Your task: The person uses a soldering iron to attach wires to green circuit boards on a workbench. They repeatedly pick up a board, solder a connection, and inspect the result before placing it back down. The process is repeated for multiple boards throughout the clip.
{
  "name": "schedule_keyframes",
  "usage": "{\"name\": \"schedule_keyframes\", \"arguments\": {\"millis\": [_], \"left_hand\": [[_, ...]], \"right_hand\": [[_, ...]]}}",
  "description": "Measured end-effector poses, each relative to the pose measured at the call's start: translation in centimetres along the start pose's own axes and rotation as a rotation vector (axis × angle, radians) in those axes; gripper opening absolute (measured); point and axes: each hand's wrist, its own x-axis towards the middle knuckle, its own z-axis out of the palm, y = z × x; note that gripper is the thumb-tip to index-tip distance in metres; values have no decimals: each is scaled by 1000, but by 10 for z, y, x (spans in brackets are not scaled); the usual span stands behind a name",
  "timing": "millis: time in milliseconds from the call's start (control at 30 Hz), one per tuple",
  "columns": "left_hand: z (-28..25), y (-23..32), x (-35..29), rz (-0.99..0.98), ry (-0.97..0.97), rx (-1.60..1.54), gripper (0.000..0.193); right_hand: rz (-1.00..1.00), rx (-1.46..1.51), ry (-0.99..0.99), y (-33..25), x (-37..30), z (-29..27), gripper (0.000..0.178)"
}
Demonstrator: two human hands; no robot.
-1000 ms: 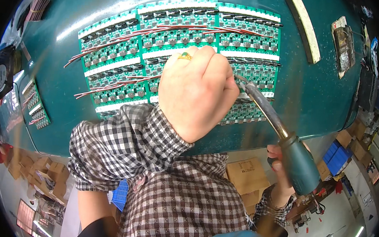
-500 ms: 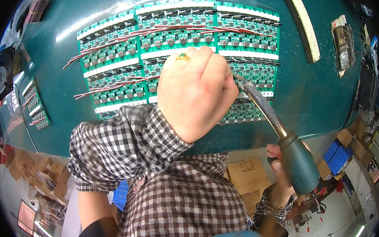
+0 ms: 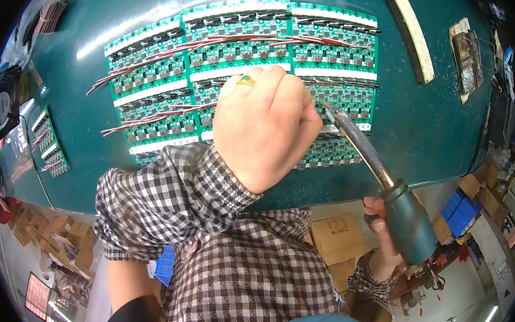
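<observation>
My left hand (image 3: pixel 266 125), a ring on one finger, is closed above the green circuit boards (image 3: pixel 347 98), knuckles up. Its fingertips are turned away, so whatever they pinch is hidden. My right hand (image 3: pixel 383 234) grips a soldering iron (image 3: pixel 410 224) by its dark green handle. The iron's metal shaft slants up and left, and its tip is just right of my left fingers, over the boards. I cannot tell whether the tip touches a board. Red, black and white wires (image 3: pixel 158 117) lie in bundles across the board rows.
A smaller board panel (image 3: pixel 50 141) lies on the left of the green table (image 3: pixel 429 132). At the right are a pale curved strip (image 3: pixel 409 37) and a worn metal holder (image 3: pixel 466 62). A fan (image 3: pixel 0 107) stands at the left edge. Cardboard boxes (image 3: pixel 339 237) sit below the table.
The iron's tip has drawn slightly right and down, away from my left fingers. My left hand has barely shifted.
</observation>
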Motion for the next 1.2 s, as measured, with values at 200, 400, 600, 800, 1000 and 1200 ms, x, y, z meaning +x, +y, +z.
{"name": "schedule_keyframes", "arguments": {"millis": [200, 400, 600, 800, 1000, 1200], "left_hand": [[-1, -1, -1, 14, -11, 3, 19], [-1, -1, -1, 21, -29, 10, 18], [-3, -3, -2, 23, -34, 2, 18], [-5, -2, -1, 23, -63, -16, 17], [-23, 4, -1, -9, -139, -41, 17], [-73, 5, 21, 81, -190, 48, 23]], "right_hand": [[63, 194, 34, 8, -5, 1, 48], [116, 328, 92, 9, -9, 4, 49], [63, 450, 106, 22, -8, 5, 44], [24, 538, 152, 30, -1, 7, 47], [-15, 812, 172, 49, 12, 6, 45], [-111, 1226, 60, 77, 35, 1, 46]]}}
